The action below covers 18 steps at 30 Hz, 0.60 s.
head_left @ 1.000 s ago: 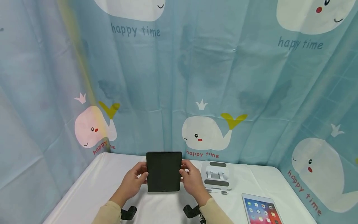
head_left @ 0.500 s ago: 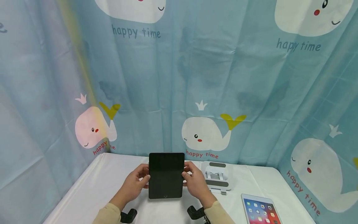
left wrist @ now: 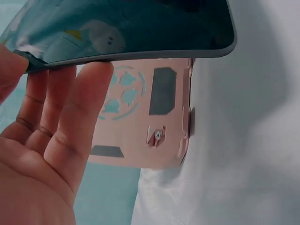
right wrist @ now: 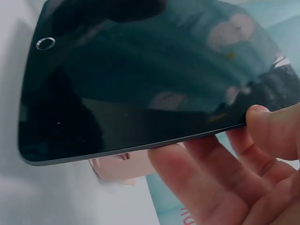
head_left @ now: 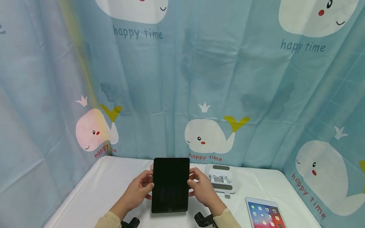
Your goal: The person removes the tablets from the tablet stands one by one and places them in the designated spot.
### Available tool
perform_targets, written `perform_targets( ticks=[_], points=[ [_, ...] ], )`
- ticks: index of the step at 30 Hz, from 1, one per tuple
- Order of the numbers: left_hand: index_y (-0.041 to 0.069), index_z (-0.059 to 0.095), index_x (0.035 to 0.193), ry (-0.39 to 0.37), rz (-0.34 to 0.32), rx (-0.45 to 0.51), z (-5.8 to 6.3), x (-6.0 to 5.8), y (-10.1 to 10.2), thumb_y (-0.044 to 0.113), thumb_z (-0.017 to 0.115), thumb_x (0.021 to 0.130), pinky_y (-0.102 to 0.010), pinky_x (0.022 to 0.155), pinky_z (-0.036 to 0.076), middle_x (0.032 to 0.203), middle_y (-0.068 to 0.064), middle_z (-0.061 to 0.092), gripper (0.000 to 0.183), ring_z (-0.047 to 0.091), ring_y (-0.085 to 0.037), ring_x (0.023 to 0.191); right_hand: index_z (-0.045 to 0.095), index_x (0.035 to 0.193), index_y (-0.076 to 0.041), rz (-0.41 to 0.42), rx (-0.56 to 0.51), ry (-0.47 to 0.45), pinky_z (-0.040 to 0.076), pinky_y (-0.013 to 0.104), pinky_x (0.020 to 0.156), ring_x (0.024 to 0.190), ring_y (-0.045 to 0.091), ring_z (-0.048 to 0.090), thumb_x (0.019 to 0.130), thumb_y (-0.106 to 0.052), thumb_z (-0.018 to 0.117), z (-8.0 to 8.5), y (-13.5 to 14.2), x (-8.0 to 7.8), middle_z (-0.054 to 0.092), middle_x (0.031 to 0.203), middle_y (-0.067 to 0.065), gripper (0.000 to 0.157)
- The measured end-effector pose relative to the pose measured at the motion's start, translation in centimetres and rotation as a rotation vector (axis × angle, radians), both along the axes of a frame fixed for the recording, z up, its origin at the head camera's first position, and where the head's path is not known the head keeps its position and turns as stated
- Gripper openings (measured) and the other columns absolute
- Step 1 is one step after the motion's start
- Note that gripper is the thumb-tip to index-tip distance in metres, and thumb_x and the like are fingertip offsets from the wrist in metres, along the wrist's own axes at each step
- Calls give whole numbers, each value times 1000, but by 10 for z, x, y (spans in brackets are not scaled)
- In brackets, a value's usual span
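A black tablet [head_left: 170,185] with a dark screen is held upright above the white table, home button at the bottom. My left hand [head_left: 138,190] grips its left edge, thumb on the front and fingers behind. My right hand [head_left: 201,188] grips the right edge the same way. The left wrist view shows the tablet [left wrist: 126,28] from below with a pink stand [left wrist: 145,124] lying on the cloth behind it. In the right wrist view the glossy tablet [right wrist: 140,79] fills the frame and my fingers [right wrist: 197,178] lie under its edge.
A white folding stand [head_left: 220,180] sits on the table [head_left: 94,186] just right of my hands. A second tablet [head_left: 265,215] with a lit icon screen lies flat at the front right. A blue whale-print curtain [head_left: 182,79] closes off the back and sides.
Both hands have brought the black tablet lower and closer to me, shifting it slightly right. Its screen now faces the head camera more squarely.
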State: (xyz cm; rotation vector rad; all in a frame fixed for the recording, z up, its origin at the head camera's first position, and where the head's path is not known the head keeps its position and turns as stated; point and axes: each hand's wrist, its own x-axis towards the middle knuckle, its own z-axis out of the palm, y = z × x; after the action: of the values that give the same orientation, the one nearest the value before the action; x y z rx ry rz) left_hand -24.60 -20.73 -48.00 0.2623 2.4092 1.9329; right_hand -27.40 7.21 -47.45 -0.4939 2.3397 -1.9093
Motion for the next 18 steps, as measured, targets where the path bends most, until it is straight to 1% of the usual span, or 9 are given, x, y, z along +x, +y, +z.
perform_targets(
  ticks=[5,11,14,18],
  points=[
    [13,54,131,-50,-8,35,-1,4,2,6,57,101,-45,62,58,103,-13,57,32,63,-28,87,59,116,-14,15,-1,-39,59,45,56,76,28,67,101,1,53,2,3,4,57,95,14,22],
    [8,50,131,-105,-46,86,0,11,3,4,57,100,-46,61,59,102,-14,55,32,63,-30,87,59,115,-13,36,2,-84,58,45,54,74,29,68,100,0,55,4,8,8,55,95,15,20],
    [8,50,132,-122,-63,108,-3,15,4,5,58,100,-46,61,59,101,-14,53,33,63,-29,86,59,114,-12,41,-8,-115,58,46,53,72,30,68,100,1,55,4,11,10,54,95,16,20],
    [9,50,134,-134,-82,136,-6,18,8,5,57,100,-46,60,59,100,-15,54,35,64,-31,87,59,114,-11,46,-20,-149,58,46,52,72,31,69,99,1,56,2,17,14,55,93,17,19]
  ],
)
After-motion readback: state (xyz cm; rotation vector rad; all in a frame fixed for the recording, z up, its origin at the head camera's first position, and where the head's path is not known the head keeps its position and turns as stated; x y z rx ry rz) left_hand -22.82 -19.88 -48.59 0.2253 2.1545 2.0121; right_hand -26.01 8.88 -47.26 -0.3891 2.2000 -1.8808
